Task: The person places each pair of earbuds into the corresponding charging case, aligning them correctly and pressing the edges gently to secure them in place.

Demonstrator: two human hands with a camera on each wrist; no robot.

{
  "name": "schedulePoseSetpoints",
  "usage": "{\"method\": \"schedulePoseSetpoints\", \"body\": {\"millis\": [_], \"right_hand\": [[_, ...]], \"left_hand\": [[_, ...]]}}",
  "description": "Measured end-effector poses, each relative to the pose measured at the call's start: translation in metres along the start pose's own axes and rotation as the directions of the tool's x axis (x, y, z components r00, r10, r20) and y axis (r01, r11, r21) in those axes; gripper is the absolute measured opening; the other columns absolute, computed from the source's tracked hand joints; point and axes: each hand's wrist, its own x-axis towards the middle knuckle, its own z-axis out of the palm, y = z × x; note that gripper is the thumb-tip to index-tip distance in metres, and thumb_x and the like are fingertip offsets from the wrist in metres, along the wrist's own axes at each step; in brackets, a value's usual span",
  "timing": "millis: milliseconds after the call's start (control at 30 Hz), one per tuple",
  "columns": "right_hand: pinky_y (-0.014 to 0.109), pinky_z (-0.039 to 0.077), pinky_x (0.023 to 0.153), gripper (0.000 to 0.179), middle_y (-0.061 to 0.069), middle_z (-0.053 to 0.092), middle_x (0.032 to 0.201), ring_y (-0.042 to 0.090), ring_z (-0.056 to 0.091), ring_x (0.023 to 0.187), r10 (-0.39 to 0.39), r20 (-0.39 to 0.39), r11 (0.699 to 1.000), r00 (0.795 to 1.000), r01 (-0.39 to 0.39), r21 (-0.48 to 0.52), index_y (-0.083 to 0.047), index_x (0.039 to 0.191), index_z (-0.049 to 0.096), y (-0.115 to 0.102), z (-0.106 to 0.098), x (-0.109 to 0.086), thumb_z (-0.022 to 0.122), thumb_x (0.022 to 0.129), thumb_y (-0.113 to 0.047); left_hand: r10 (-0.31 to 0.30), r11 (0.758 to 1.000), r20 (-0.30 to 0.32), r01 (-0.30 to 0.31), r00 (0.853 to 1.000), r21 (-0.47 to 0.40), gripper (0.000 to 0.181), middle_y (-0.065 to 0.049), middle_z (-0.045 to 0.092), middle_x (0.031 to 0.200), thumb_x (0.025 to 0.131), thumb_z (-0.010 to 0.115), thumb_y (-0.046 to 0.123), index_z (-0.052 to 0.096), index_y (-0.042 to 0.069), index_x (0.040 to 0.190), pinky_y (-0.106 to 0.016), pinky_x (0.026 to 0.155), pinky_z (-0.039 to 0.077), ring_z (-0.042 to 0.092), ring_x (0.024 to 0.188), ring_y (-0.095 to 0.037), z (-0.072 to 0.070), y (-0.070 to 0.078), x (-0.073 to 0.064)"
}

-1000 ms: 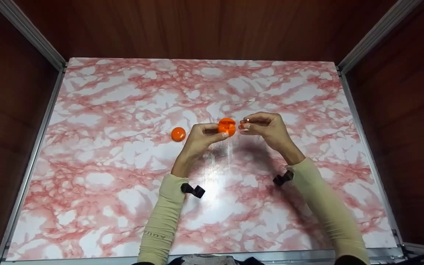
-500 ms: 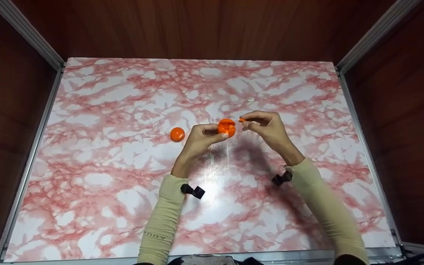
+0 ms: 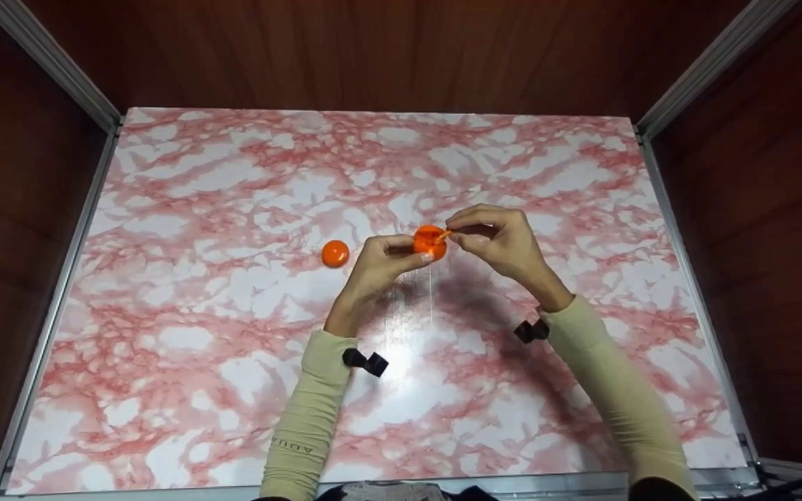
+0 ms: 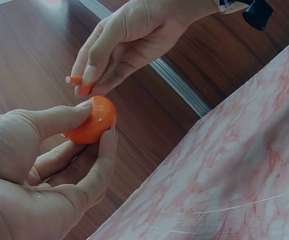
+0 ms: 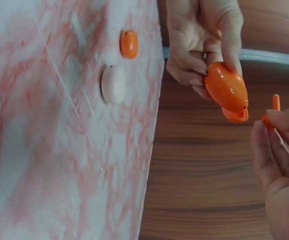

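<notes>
My left hand (image 3: 376, 268) holds an orange earbud case (image 3: 429, 248) off the table, its thumb on the rounded shell (image 4: 97, 120) in the left wrist view. The case's lid is raised. My right hand (image 3: 502, 236) pinches a small orange earbud (image 3: 445, 235) between thumb and fingertips, close to the right side of the case. Its stem (image 5: 276, 102) sticks out past the thumb in the right wrist view. A small gap shows between earbud and case there. In the left wrist view, the case's inside faces away and is hidden.
A closed round orange case (image 3: 335, 254) lies on the pink marbled table (image 3: 234, 390), left of my left hand. The right wrist view also shows a white rounded object (image 5: 113, 85) on the table. Brown wood-grain panels (image 3: 373, 56) with metal rails enclose the table.
My right hand has moved slightly left, bringing the earbud up to the case. The earbud has turned in the fingers, its stem now slanting toward the case. My left hand stays almost still.
</notes>
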Motion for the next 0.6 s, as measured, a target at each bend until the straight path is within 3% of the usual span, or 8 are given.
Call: {"method": "schedulePoseSetpoints", "body": {"millis": [100, 267, 467, 600], "right_hand": [[0.024, 0.062, 0.094, 0.017, 0.017, 0.080, 0.107, 0.018, 0.077, 0.100, -0.076, 0.007, 0.991, 0.997, 0.077, -0.111, -0.004, 0.106, 0.083, -0.0005, 0.0014, 0.0016, 0.076, 0.092, 0.004], [0.020, 0.059, 0.097, 0.018, 0.008, 0.082, 0.110, 0.024, 0.078, 0.104, -0.169, 0.039, 0.939, 0.985, 0.173, -0.296, -0.007, 0.107, 0.084, -0.0038, 0.0031, 0.0046, 0.078, 0.092, 0.001], [0.031, 0.062, 0.096, 0.017, 0.008, 0.082, 0.113, 0.025, 0.077, 0.107, -0.194, 0.110, 0.895, 0.975, 0.221, -0.387, -0.005, 0.108, 0.083, -0.0072, 0.0054, 0.0069, 0.078, 0.092, 0.000], [0.036, 0.064, 0.092, 0.018, 0.011, 0.081, 0.113, 0.026, 0.077, 0.106, -0.252, 0.176, 0.843, 0.952, 0.305, -0.443, -0.002, 0.108, 0.083, -0.0087, 0.0076, 0.0077, 0.078, 0.091, 0.003]], "left_hand": [[-0.003, 1.000, -0.001, 0.003, 1.000, -0.023, 0.030, -0.015, 0.080, 0.114, 0.091, 0.081, 0.005, 0.076, -0.005, 0.120, -0.026, 0.091, 0.062, 0.076, 0.100, -0.015, 0.0011, -0.0003, 0.0002], [0.005, 1.000, 0.009, -0.005, 1.000, -0.021, 0.029, -0.012, 0.080, 0.112, 0.092, 0.080, 0.005, 0.077, -0.005, 0.120, -0.025, 0.091, 0.062, 0.075, 0.100, -0.014, 0.0018, -0.0005, 0.0001], [0.016, 1.000, 0.020, -0.016, 1.000, -0.018, 0.029, -0.014, 0.080, 0.115, 0.093, 0.079, 0.004, 0.076, -0.005, 0.120, -0.026, 0.093, 0.062, 0.075, 0.102, -0.014, 0.0022, -0.0015, -0.0006], [0.026, 0.999, 0.026, -0.026, 0.999, -0.027, 0.028, -0.012, 0.080, 0.114, 0.092, 0.080, 0.005, 0.077, -0.004, 0.119, -0.029, 0.094, 0.062, 0.075, 0.104, -0.016, 0.0034, -0.0010, -0.0007]]}}
